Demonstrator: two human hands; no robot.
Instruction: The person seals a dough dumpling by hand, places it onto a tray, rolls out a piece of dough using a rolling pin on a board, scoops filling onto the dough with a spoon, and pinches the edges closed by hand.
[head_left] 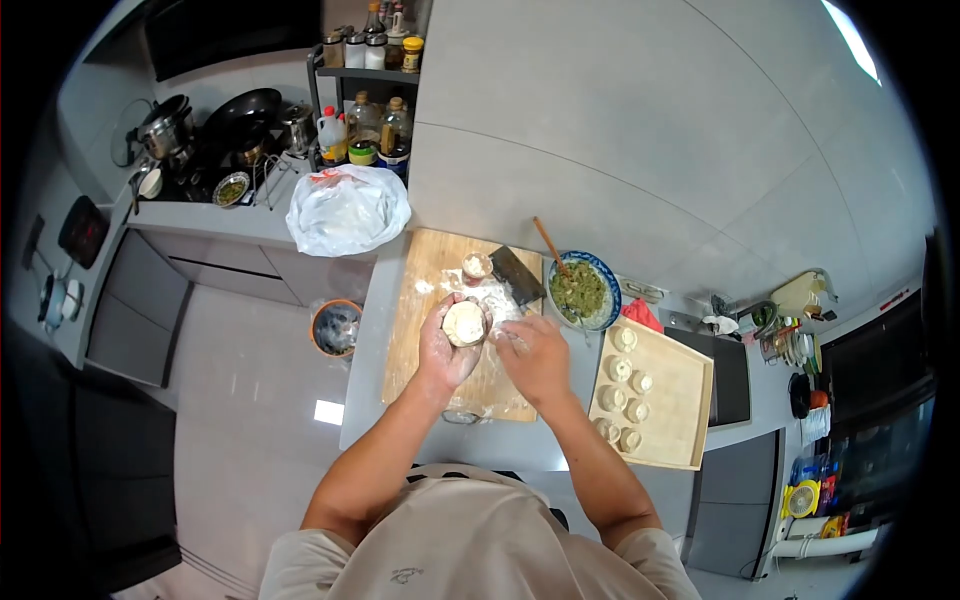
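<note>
My left hand (447, 350) holds a round, pale piece of dough (464, 323) above the wooden board (400, 345). Just to its right, my right hand (533, 355) is closed, with its fingers pressed together over the floured part of the board; what they hold, if anything, is too small to make out. Behind my left hand, a small floury container (477, 266) stands on the board. A dark, flat-bladed cleaver (516, 275) lies near the board's back right corner. The blue-rimmed bowl (583, 290) contains green filling and a wooden-handled utensil (546, 237).
A shallow wooden tray (680, 405) with several round dough pieces sits at the right. A white plastic bag (348, 212) lies behind the board at the left. An orange-rimmed bin (336, 328) stands on the floor. Bottles and jars fill a rack (368, 73) against the wall.
</note>
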